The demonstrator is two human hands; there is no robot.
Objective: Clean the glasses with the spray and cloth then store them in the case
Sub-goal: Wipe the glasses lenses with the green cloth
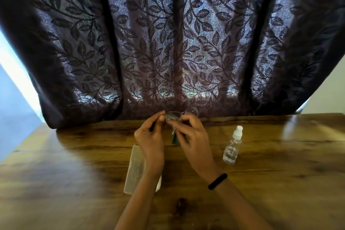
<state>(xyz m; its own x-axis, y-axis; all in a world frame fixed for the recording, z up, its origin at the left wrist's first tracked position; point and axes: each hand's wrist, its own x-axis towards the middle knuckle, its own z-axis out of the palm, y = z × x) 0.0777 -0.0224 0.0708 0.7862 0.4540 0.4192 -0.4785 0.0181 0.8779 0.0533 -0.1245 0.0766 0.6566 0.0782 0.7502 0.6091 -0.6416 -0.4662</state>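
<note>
Mid-frame, both hands pinch the glasses [179, 115], right hand [192, 136] rubbing with the cloth [175, 141], left hand [149, 136] gripping the frame. Squeezing too hard could bend it.

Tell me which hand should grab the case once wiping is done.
Left, probably. The case lies on the table under the left hand and its forearm. The right hand grips the cloth against the glasses.

Centre: both hands [149, 134] [192, 136] held together above the table [74, 164].
Lower centre: case [134, 169] under the left forearm.
Right of centre: spray bottle [232, 147] upright.
Top: curtain [168, 43] blocks the far edge.
Lower left, far right: bare tabletop.
</note>
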